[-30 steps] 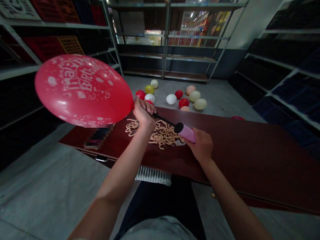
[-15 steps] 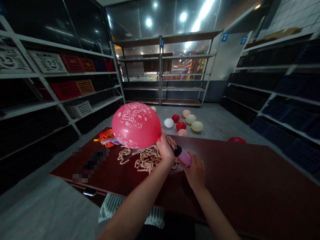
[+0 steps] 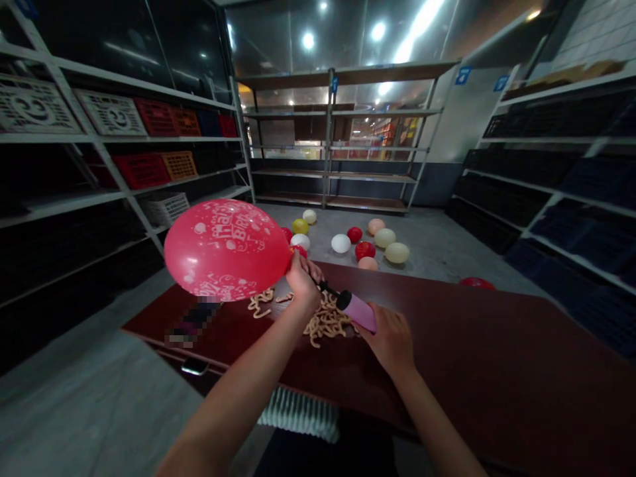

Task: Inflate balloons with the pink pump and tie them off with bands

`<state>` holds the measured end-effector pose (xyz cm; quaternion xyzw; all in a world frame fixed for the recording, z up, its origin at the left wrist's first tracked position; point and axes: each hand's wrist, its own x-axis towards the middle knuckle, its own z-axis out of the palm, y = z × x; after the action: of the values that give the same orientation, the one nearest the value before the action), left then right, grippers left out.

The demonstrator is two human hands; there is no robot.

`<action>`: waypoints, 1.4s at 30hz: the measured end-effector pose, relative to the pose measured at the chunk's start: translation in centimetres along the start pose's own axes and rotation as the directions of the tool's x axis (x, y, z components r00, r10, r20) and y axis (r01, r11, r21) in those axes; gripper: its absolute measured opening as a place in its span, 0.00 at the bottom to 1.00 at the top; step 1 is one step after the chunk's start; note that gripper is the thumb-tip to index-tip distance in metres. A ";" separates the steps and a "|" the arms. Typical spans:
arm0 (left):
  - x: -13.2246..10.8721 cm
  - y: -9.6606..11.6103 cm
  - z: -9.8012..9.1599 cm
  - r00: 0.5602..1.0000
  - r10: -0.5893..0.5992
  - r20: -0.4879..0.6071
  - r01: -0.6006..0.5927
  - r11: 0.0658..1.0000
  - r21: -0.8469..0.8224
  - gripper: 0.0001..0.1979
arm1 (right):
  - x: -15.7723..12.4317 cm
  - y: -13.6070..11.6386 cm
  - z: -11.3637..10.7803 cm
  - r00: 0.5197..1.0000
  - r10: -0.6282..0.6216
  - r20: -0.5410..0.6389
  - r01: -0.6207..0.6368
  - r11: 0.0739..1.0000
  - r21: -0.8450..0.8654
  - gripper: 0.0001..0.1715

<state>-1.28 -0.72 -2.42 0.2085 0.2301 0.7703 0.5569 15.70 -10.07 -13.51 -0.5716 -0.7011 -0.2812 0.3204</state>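
While the left hand (image 3: 303, 281) squeezes tight around the neck of a big round red rubber balloon (image 3: 226, 250) with white "Happy Birthday" words, the right hand (image 3: 390, 341) grips a pink plastic hand pump (image 3: 360, 313). A thin black nozzle (image 3: 328, 288) runs from the pump up into the left hand. The balloon floats in the air above the left side of the tabletop and does not touch it.

The long, dark red-brown wooden tabletop (image 3: 472, 331) lies under both hands. A messy heap of thin, curly, pale tan strings (image 3: 325, 324) sits on it, right below the hands. Left of the heap is a blurred block (image 3: 193, 321) that is too smudged to tell what it is. A small silver metal handle (image 3: 195, 366) sits on the front edge.

Past the tabletop, small round balloons in white (image 3: 340, 243), red (image 3: 365, 250), yellow (image 3: 300, 226) and cream (image 3: 397, 252) lie on the gray floor (image 3: 99, 411). Tall metal shelves (image 3: 328, 142) stand at the back. The shelves on the left hold red and orange plastic crates (image 3: 142, 171), and the shelves on the right hold dark blue crates (image 3: 571, 225). Bright round ceiling lights (image 3: 308, 41) shine above.
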 end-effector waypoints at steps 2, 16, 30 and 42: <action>0.9 1.6 -0.7 1.000 -0.006 -0.003 0.006 1.000 -0.003 0.25 | 0.0 -0.1 -0.1 0.999 -0.029 0.020 0.030 0.999 -0.012 0.24; 4.4 7.2 -5.0 0.994 -0.052 -0.101 0.047 0.998 -0.045 0.25 | 0.6 -0.6 -0.1 0.981 -0.164 0.105 0.164 0.986 0.009 0.28; -0.8 0.6 4.6 0.977 0.051 0.206 -0.061 0.997 0.044 0.28 | -0.1 0.1 0.0 0.969 0.244 0.047 -0.249 0.953 0.170 0.27; -3.9 -5.4 4.8 0.966 -0.056 0.254 0.020 0.989 0.143 0.29 | -0.1 0.6 0.2 0.929 0.369 0.000 -0.361 0.910 0.205 0.29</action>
<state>6.78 -2.32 -1.94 0.3407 0.2133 0.7080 0.5807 16.23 -9.85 -13.66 -0.6515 -0.6003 -0.1550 0.4371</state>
